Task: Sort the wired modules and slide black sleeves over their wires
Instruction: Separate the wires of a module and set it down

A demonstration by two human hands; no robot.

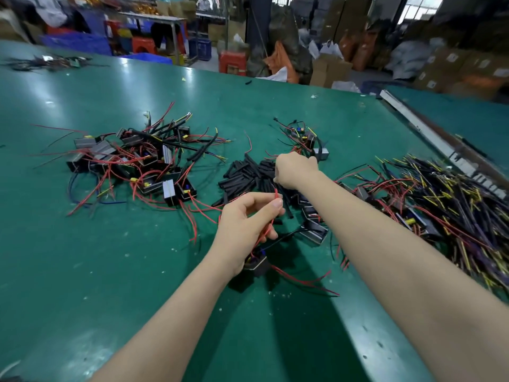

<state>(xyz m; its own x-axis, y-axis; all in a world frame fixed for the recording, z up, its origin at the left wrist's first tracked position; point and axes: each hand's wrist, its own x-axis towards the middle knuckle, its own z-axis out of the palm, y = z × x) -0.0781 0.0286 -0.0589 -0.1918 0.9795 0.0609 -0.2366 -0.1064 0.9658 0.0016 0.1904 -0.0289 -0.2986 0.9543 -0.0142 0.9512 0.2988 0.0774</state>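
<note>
Red wires [271,216] pinched in left hand [245,224] fingers; right hand [294,170] fingers curled into black sleeves [248,175], grip unclear.

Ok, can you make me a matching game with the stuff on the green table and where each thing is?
Things:
1. left hand
2. right hand
3. pile of black sleeves
4. heap of yellow-tipped wires

Places or states:
A. far right side of the table
B. pinching a red wire, a module hanging below
C. middle of the table, between the module piles
D. reaching down over the sleeves

Pairs: 1-B, 2-D, 3-C, 4-A
</note>
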